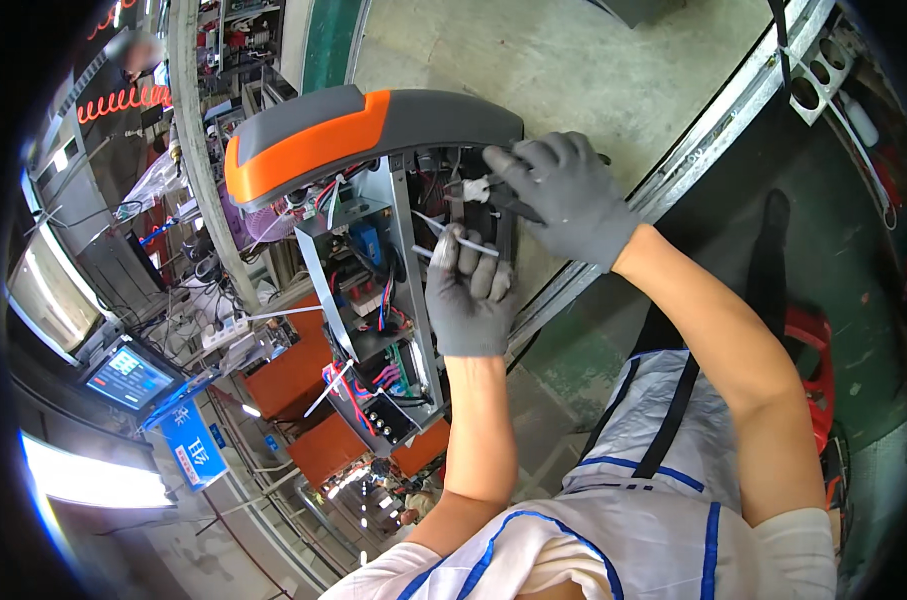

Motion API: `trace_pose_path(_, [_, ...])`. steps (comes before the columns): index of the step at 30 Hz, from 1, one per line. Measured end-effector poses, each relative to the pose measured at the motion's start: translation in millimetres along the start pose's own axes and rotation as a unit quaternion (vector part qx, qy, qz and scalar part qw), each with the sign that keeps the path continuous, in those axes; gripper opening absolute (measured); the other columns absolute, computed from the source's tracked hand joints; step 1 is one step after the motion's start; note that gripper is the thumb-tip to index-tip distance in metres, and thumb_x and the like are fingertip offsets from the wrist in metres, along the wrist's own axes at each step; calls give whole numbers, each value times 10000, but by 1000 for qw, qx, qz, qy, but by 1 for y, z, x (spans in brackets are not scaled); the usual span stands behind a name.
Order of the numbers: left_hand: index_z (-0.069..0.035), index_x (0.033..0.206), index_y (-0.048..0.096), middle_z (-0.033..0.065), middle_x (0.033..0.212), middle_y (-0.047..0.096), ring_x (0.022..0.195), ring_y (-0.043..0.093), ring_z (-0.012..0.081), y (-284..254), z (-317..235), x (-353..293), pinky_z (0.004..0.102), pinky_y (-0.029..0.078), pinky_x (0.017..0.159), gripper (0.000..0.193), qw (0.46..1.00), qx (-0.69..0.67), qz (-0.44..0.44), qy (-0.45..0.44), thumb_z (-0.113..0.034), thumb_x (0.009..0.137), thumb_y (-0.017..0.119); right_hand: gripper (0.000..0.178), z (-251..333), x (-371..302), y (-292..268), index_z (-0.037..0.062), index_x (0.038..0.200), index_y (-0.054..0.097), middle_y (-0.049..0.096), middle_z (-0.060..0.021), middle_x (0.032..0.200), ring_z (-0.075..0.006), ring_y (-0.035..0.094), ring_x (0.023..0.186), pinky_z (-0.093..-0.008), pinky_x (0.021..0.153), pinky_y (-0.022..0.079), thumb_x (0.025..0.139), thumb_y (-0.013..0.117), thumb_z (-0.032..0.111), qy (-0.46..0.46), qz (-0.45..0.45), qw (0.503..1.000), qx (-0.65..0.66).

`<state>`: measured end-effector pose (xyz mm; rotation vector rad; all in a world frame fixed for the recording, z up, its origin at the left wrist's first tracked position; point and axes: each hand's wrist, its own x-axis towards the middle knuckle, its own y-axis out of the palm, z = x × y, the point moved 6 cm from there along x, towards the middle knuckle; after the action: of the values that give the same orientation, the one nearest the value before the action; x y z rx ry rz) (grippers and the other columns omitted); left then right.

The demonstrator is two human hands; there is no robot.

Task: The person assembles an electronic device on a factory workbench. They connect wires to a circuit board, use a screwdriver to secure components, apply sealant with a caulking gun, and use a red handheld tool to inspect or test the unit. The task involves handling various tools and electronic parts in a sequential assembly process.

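Note:
An open machine housing stands in front of me, with an orange and grey curved cover (313, 148) along its far side. Its metal frame (413, 270) holds wires and electrical parts. My gloved left hand (470, 300) curls its fingers around thin white cable ties (463, 240) beside the frame. From the right, my gloved right hand (573, 195) reaches in under the cover's end. Its thumb and forefinger close at a small white plastic piece (475, 189) among dark cables; the exact contact is partly hidden.
A black terminal block (385, 418) with red and blue wires sits at the housing's near end. To the left are a lit screen (128, 376), a blue sign (190, 440) and a cluttered bench. A metal rail (713, 140) runs along the right; a red stool (811, 365) stands beyond my leg.

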<state>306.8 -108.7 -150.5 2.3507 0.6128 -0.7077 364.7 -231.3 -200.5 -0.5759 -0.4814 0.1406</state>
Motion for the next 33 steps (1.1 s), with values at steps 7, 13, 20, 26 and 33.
trace_pose_path(7, [-102, 910, 542, -64, 585, 247, 423, 191, 58, -7, 0, -10, 232, 156, 384, 131, 999, 43, 10, 5, -211, 964, 493, 666, 21, 6, 20, 95, 1349, 446, 540, -84, 1093, -264, 482, 1042, -402, 917, 354, 723, 617, 246, -27, 37, 999, 11])
trace_pose_path(13, [-114, 881, 538, -72, 560, 264, 403, 208, 56, 1, -1, -7, 229, 182, 376, 139, 998, 66, -23, 8, -216, 965, 494, 698, 29, 3, 31, 96, 1349, 437, 528, -103, 1113, -274, 481, 1048, -425, 895, 370, 716, 650, 297, 22, 28, 997, 73])
trace_pose_path(20, [-125, 873, 536, -83, 559, 290, 409, 227, 52, 3, -5, -12, 215, 196, 375, 112, 990, 133, -51, 22, -208, 947, 528, 697, 35, -3, 32, 66, 1340, 427, 529, -106, 1096, -272, 490, 1005, -427, 815, 397, 715, 637, 293, 55, 33, 993, 95])
trace_pose_path(26, [-131, 836, 521, -89, 555, 317, 415, 238, 49, 8, -7, -12, 213, 189, 378, 122, 991, 128, -40, 16, -196, 938, 539, 644, 40, -1, 32, 43, 1337, 418, 529, -119, 1088, -283, 498, 994, -413, 804, 421, 745, 596, 222, 85, 42, 990, 102])
trace_pose_path(33, [-139, 794, 494, -85, 549, 307, 410, 224, 53, 7, -14, -13, 217, 177, 370, 141, 992, 105, -74, -14, -163, 928, 534, 569, 47, -1, 33, 20, 1326, 415, 538, -158, 1088, -335, 538, 968, -435, 796, 483, 782, 548, 124, 106, 65, 978, 170])
